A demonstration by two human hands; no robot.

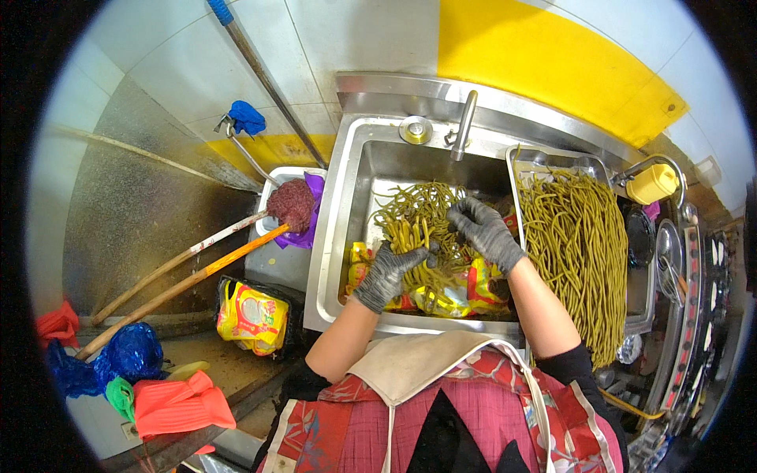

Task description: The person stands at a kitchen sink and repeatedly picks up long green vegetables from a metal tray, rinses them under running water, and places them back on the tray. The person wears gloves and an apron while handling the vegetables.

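Note:
Over the stainless steel sink [378, 159], my left hand [390, 273] in a grey glove is closed around a bunch of green long beans [412, 233]. To its upper right is my right hand [486, 232], also gloved, with its thumb and fingertips close together; whether something thin is between them cannot be told. More thin bean pieces [432, 195] lie in the basin behind the hands. Yellow and red plastic packaging [440, 300] lies under and in front of them. On the right, a metal tray [518, 216] holds many long beans [576, 254] that hang over its near edge.
A faucet [466, 127] stands at the sink's back. At left are a white bin [265, 204] with a purple liner, wooden handles [195, 275], a bin with yellow packaging [253, 316] and orange gloves [180, 405]. A yellow container [652, 183] is at right.

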